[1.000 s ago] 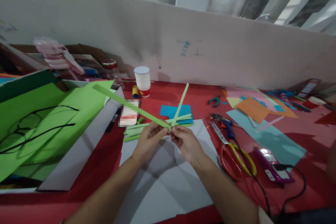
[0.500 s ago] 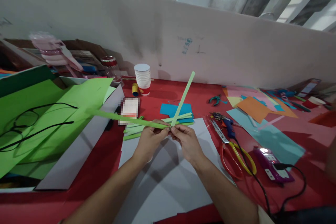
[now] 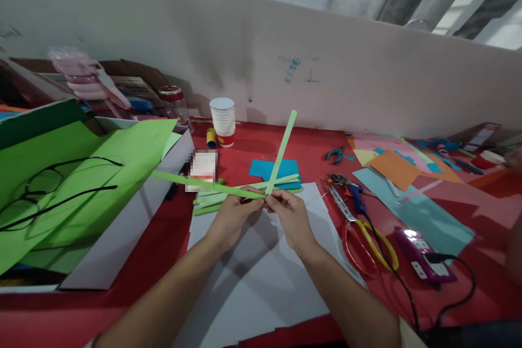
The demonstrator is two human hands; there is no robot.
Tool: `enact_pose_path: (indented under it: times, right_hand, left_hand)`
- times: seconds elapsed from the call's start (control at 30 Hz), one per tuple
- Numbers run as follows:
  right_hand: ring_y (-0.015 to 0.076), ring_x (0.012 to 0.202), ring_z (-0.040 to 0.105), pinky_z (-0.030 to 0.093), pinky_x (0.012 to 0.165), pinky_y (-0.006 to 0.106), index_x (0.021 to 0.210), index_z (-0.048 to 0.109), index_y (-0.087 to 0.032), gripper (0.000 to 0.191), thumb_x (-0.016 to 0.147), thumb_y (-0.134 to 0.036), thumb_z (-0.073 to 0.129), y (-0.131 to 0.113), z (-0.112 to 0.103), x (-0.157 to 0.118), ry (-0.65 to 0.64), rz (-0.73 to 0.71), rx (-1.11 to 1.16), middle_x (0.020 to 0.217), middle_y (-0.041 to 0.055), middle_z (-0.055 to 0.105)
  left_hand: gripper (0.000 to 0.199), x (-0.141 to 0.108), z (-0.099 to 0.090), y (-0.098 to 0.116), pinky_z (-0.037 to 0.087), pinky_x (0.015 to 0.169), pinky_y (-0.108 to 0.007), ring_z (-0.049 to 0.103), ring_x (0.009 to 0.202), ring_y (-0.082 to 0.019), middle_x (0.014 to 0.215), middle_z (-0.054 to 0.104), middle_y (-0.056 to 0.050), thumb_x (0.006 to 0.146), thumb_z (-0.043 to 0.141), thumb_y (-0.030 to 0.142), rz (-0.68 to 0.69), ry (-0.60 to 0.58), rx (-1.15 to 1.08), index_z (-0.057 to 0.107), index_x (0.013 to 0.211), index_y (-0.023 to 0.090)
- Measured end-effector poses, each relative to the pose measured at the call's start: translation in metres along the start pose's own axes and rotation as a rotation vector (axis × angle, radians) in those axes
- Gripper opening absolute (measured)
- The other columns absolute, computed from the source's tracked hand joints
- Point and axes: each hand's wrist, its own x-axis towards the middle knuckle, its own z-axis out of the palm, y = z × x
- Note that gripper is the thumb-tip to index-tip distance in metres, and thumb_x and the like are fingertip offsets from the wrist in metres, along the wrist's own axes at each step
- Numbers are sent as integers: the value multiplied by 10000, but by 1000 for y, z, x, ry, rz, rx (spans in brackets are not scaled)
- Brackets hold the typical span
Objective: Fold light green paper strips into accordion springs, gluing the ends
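Observation:
My left hand pinches a bright green paper strip that reaches out to the left. A paler green paper strip rises up and slightly right from the pinch of my right hand. The two strips meet at a corner between my fingertips; whether they are one folded piece or two, I cannot tell. Behind my hands lie several more green strips and blue paper pieces. Under my hands is a white sheet.
At left stands a box of green paper with eyeglasses on top. A paper cup stack stands behind. To the right lie scissors, a blue glue gun, a purple power block with cable, pliers and coloured paper.
The left strip's free end has swung slightly right and down, and the upright strip's tip has shifted a little left. Both hands keep their pinch.

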Motion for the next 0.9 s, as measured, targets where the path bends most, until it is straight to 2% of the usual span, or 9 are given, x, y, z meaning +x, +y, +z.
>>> enact_pose_path:
  times: [0.13, 0.2, 0.27, 0.4, 0.53, 0.63, 0.9]
  right_hand:
    - [127, 575, 531, 412, 589, 265, 655, 672, -182, 105, 653, -286, 683, 0, -2, 2, 6, 1, -24, 587, -14, 625]
    - [110, 552, 503, 392, 574, 253, 648, 669, -176, 105, 638, -278, 693, 0, -4, 3, 12, 19, 15, 571, -22, 611]
    - [92, 534, 475, 372, 561, 242, 639, 663, -173, 110, 623, -272, 708, 0, -5, 4, 20, 45, 69, 553, -34, 588]
    - [69, 515, 452, 347, 542, 221, 626, 655, -163, 151, 589, -278, 746, -3, -6, 4, -28, 147, 183, 542, -45, 559]
    - [69, 512, 483, 354, 526, 211, 652, 665, -151, 210, 566, -306, 777, -5, -5, 2, -63, 203, 226, 549, -31, 579]
    - [81, 516, 514, 394, 547, 223, 671, 672, -152, 235, 559, -323, 788, -4, -3, 1, -61, 193, 233, 556, -19, 604]
    - [91, 519, 559, 457, 563, 243, 726, 703, -178, 230, 534, -264, 799, 4, -3, 1, -27, 110, 187, 601, -17, 651]
  left_hand:
    - [123, -1, 1, 0, 462, 703, -293, 615, 708, -165, 718, 668, -11, 659, 682, 231, 66, 31, 167, 650, 764, 176]
    - [131, 0, -2, 3, 458, 703, -281, 610, 716, -159, 719, 667, -3, 645, 690, 218, 55, 3, 201, 657, 767, 182]
    - [168, 1, -6, 6, 450, 707, -263, 601, 740, -150, 736, 664, -3, 621, 698, 178, 17, -46, 134, 672, 787, 182]
    - [157, 4, -12, 5, 418, 612, -212, 576, 697, -118, 731, 657, -21, 634, 705, 181, -84, -34, -3, 698, 789, 160]
    - [163, 4, -12, -1, 440, 648, -218, 584, 665, -109, 701, 655, -28, 606, 757, 216, -182, -44, -124, 691, 735, 140]
    - [211, 4, -10, -1, 446, 643, -223, 593, 638, -111, 670, 645, -9, 569, 789, 213, -186, -36, -156, 661, 727, 153]
    - [241, 5, -10, 3, 458, 643, -239, 608, 596, -115, 638, 639, 1, 557, 797, 218, -182, -34, -63, 622, 709, 151]
